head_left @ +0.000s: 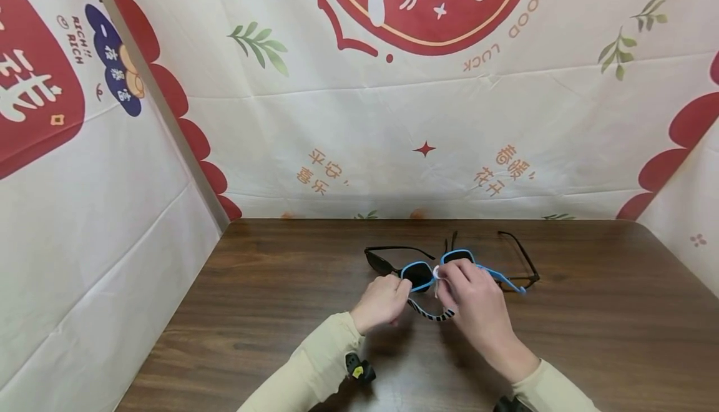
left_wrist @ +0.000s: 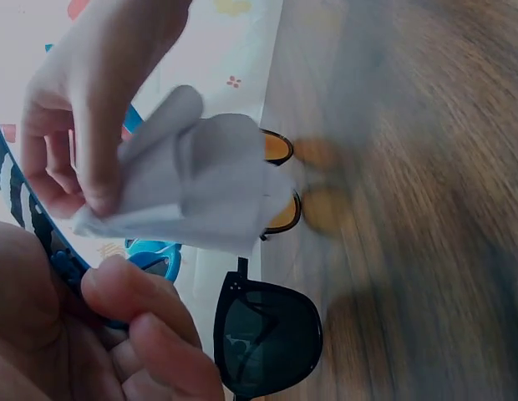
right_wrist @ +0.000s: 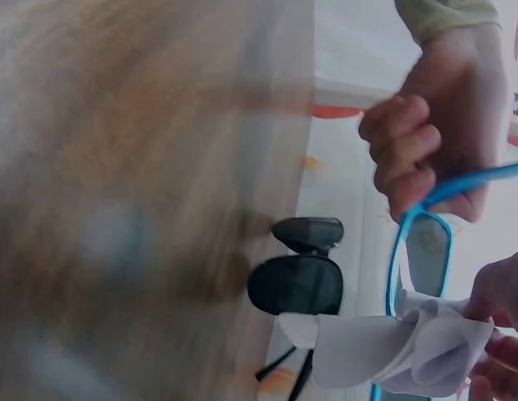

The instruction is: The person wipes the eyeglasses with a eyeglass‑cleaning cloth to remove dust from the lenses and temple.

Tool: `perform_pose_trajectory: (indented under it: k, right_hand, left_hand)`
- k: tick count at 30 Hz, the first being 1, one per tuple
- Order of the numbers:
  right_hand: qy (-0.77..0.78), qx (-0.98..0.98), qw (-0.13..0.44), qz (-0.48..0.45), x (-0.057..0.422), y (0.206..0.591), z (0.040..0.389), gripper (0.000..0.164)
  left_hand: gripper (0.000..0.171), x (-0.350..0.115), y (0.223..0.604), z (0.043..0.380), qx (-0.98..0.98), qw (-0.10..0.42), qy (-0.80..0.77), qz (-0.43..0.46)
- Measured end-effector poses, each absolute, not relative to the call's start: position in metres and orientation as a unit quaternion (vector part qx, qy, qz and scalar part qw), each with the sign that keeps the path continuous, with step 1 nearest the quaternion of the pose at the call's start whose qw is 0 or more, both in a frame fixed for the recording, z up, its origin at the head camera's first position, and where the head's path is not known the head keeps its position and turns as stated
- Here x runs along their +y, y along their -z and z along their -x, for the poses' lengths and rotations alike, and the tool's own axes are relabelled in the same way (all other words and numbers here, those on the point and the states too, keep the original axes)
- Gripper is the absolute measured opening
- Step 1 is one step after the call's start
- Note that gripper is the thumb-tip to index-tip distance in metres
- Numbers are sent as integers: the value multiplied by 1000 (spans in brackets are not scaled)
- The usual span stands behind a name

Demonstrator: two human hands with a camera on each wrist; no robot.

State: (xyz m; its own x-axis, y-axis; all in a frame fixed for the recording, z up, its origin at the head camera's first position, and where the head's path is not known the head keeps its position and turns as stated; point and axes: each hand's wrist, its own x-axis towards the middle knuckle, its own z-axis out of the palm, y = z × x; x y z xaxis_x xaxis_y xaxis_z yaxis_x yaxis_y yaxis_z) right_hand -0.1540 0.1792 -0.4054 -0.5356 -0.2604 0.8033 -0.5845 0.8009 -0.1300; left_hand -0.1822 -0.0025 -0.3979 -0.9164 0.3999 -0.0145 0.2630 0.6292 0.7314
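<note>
Blue-framed sunglasses (head_left: 417,275) with a black-and-white striped temple (head_left: 431,316) are held up over the table. My left hand (head_left: 383,301) grips them at the left hinge side, fingers curled round the frame, as the right wrist view also shows. A thin white cloth (left_wrist: 196,188) is pinched between the thumb and fingers of my right hand (head_left: 477,304). In the right wrist view, the cloth (right_wrist: 401,347) bunches over the blue frame near the middle, with part of one dark lens (right_wrist: 428,255) showing beside it. From above, my right hand hides most of the cloth.
Black sunglasses (head_left: 379,263) lie on the wooden table (head_left: 269,287) behind my left hand. Black-framed glasses (head_left: 533,268) lie beyond my right hand; orange lenses (left_wrist: 284,213) show in the left wrist view. A printed white curtain (head_left: 387,118) stands behind the table.
</note>
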Motion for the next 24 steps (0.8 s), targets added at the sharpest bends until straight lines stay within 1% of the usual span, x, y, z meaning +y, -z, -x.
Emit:
perform_pose_trajectory:
  k: [9,13,18,21,24]
  right_hand:
    - [-171,-877,395,-215,188,395,159,17]
    - [-154,-894,373,-193,188,393,162,22]
    - [-114,-923,334,-156,188,389,165,22]
    - [-80,-931,329,-136,189,387,166,19]
    - [-64,-929,339,-132,190,385,168,14]
  left_hand:
    - [39,-7,400,184,893,100,-399,-183]
    - [39,-6,400,184,894,106,-398,-177]
    - [40,-6,398,183,897,112,-392,-171]
    - [40,-5,398,182,899,110,-388,-172]
    - [41,-4,397,181,900,105,-385,-174]
